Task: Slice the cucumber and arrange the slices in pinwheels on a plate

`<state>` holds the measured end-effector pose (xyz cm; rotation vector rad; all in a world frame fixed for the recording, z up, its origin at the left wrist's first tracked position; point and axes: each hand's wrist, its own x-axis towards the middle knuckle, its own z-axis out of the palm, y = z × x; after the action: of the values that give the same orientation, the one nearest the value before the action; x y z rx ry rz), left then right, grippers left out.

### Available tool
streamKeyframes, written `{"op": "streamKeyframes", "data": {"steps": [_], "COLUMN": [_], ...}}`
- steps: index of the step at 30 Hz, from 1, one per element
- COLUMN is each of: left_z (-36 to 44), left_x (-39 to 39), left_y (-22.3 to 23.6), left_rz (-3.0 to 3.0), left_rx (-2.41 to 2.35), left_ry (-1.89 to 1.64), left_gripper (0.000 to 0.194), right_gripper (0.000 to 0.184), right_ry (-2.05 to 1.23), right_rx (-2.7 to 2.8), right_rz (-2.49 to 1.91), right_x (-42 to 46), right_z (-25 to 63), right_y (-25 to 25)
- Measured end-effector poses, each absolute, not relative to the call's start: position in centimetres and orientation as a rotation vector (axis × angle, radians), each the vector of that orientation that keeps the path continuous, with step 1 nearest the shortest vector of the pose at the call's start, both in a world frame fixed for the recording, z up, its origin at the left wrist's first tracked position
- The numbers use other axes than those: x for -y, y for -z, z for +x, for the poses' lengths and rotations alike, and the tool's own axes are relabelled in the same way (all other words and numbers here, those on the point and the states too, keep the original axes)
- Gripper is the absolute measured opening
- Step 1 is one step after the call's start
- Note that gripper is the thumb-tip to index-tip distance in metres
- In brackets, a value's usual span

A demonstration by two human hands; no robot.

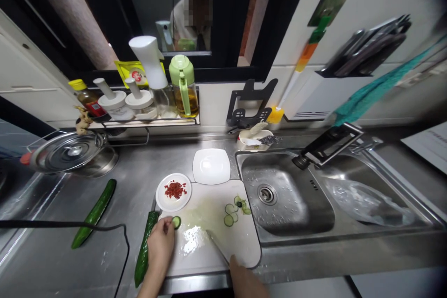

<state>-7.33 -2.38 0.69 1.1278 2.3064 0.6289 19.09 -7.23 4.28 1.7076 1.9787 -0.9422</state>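
Note:
My left hand [162,241] is at the left side of the white cutting board [244,242], its fingers curled round a short piece of cucumber [176,222] whose pale cut face shows. In my right hand [240,272], near the board's front edge, is a knife [218,247], its blade slanting toward the middle of the wet board. Several thin cucumber slices [229,220] lie at the board's right. A longer cucumber [141,263] rests along the left edge, partly hidden by my left hand.
A plate of red dried berries [175,190] and a white square dish [211,166] stand behind. Another cucumber [94,214] lies left, near a black cable [104,228]. The sink [286,195] is right; a lidded pot [94,163] and a condiment rack [157,122] are back left.

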Motion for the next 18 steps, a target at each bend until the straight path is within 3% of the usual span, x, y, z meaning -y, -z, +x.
{"op": "streamKeyframes", "data": {"steps": [6, 18], "left_z": [-3.5, 7.0], "left_x": [-0.1, -3.6], "left_y": [-2.6, -2.2], "left_rz": [1.336, 1.579], "left_rx": [-2.102, -1.807], "left_ry": [-0.608, -0.137], "left_gripper": [0.021, 0.019], "right_gripper": [0.034, 0.034], "right_ry": [0.999, 0.972], "right_rx": [-1.924, -1.937], "right_rz": [1.655, 1.732], "right_x": [7.1, 6.9], "right_z": [18.6, 17.9], "right_y": [-5.0, -6.5]}}
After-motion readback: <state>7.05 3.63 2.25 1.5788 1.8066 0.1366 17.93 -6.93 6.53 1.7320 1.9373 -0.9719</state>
